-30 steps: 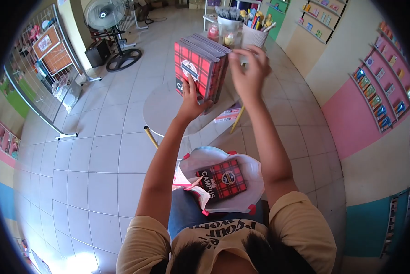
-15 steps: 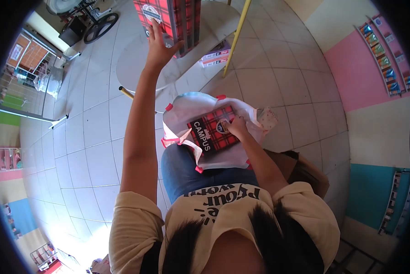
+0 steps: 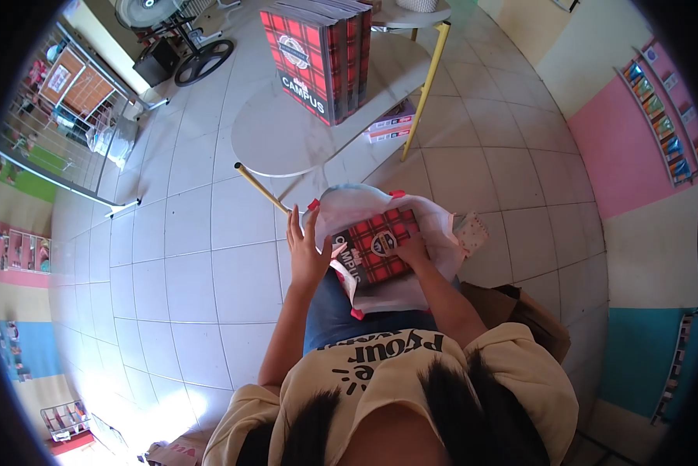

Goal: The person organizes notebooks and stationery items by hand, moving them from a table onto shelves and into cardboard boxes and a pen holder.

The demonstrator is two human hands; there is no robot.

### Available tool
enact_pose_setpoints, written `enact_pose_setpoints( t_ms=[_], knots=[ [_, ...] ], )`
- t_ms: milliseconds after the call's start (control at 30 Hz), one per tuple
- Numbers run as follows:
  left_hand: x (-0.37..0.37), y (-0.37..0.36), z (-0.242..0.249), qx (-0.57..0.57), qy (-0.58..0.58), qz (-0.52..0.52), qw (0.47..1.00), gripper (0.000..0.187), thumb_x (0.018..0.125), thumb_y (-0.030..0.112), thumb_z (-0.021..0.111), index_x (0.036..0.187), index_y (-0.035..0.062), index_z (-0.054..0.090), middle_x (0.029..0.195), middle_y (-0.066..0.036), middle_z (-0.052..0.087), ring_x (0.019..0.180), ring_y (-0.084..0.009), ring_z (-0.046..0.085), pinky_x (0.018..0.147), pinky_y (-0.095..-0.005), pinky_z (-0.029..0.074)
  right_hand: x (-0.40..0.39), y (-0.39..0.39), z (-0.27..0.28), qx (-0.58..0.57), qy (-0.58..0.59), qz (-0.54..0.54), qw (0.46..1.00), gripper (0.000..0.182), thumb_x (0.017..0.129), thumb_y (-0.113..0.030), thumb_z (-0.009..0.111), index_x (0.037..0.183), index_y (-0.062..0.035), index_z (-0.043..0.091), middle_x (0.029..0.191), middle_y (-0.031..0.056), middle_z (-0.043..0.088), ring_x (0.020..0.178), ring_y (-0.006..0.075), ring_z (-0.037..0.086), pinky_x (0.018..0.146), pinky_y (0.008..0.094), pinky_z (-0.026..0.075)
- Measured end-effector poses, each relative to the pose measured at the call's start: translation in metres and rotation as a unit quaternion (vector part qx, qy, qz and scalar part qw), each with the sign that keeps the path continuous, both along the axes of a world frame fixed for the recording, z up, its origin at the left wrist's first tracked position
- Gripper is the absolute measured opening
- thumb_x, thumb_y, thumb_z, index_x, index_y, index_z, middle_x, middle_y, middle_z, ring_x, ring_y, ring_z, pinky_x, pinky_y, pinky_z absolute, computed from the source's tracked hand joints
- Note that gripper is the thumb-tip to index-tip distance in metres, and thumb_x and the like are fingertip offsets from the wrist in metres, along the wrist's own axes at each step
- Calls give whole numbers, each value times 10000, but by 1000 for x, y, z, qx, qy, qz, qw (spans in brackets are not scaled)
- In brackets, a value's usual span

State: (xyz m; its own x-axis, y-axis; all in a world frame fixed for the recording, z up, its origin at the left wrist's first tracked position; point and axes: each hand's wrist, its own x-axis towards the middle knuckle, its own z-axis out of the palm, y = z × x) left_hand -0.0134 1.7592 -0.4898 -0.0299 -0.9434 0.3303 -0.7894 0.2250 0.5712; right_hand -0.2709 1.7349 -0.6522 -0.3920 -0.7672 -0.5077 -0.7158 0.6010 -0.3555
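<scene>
A white bag with red tabs (image 3: 337, 203) lies open on my lap. Inside it is a red plaid notebook marked CAMPUS (image 3: 372, 248). My right hand (image 3: 411, 247) rests on the notebook's right side, its fingers partly hidden by the notebook and the bag. My left hand (image 3: 308, 247) is raised at the bag's left edge, fingers apart, holding nothing. On the oval marble-look table (image 3: 275, 132) ahead, several matching plaid notebooks (image 3: 306, 66) stand upright in a block.
Yellow table legs (image 3: 428, 89) frame a lower shelf with purple and white boxes (image 3: 391, 124). A brown cardboard box (image 3: 523, 314) sits on the floor at my right. At the far left are a wire rack (image 3: 77, 93) and a fan's round base (image 3: 203, 62).
My left hand has come off the standing notebooks and moved back to the bag's left edge. The view has shifted, showing more of the table. My right hand stays on the notebook in the bag.
</scene>
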Motion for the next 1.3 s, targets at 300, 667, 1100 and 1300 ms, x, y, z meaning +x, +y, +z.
enact_pose_setpoints(
  t_ms=[300, 667, 1100, 1300],
  knots=[
    [32, 11, -22, 136, 118, 22, 983, 654, 716, -64, 454, 1323, 180, 469, 1452, -268, 265, 1250, -445, 403, 956, -449, 426, 31, 2, 53, -111, -155, 263, 946, 814, 712, -301, 782, 1233, 117, 317, 1079, 296, 570, 967, 393, 615, 807, 454, 485],
    [73, 3, -17, 141, 115, 10, 983, 585, 733, -53, 432, 1288, 128, 473, 1380, -176, 409, 1219, -408, 439, 958, -452, 428, 63, 23, 306, -271, -96, 392, 874, 600, 779, -281, 666, 1290, -27, 480, 1041, 232, 632, 966, 355, 622, 827, 413, 489],
    [66, 7, -34, 140, 165, -30, 976, 622, 740, -17, 452, 1343, 130, 410, 1294, -224, 475, 1177, -415, 467, 961, -445, 413, 133, -155, 451, -520, -45, 407, 750, 539, 765, -321, 689, 1274, -195, 564, 938, 198, 672, 842, 288, 670, 786, 358, 499],
    [66, 9, -30, 168, 180, -34, 969, 628, 747, 1, 471, 1356, 126, 389, 1274, -258, 476, 1167, -440, 466, 970, -452, 407, 183, -200, 435, -434, 91, 399, 803, 502, 786, -269, 622, 1283, -238, 557, 1021, 174, 651, 977, 312, 622, 843, 431, 486]
  ],
)
